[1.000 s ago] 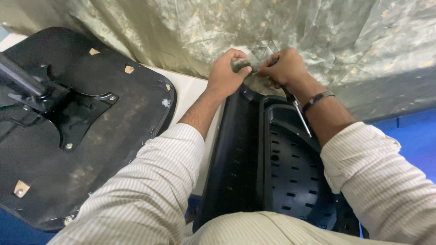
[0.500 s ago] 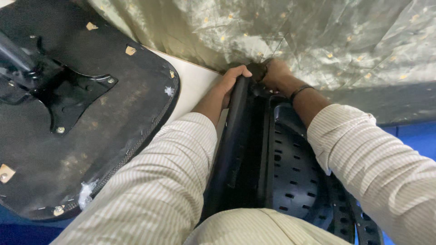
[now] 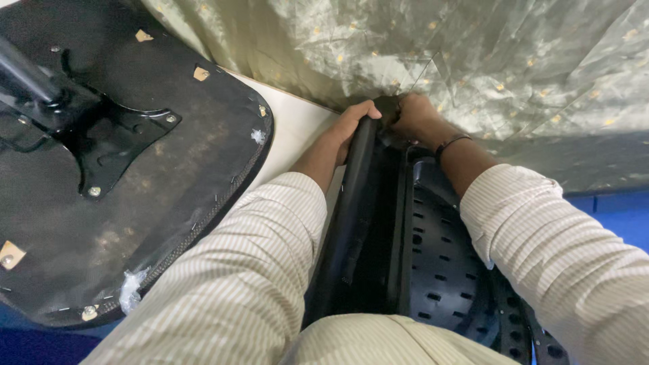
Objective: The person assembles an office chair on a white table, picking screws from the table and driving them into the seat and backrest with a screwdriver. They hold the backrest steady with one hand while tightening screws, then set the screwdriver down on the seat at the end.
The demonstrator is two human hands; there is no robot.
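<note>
A black chair back with a perforated plastic shell stands on edge between my knees. My left hand wraps around its top left edge, fingers curled over the padded side. My right hand closes around the top of the same chair back, just right of the left hand, with a dark band on its wrist. What lies under the fingers of the right hand is hidden. Both sleeves are striped and cream coloured.
An upturned black chair seat with a metal bracket and column lies at the left on a white surface. A shiny pale green cloth hangs across the back. Blue floor shows at right.
Both hands have shifted up and slightly right along the chair back's top, and the small object seen between the fingers a second ago is no longer visible. The view has tilted.
</note>
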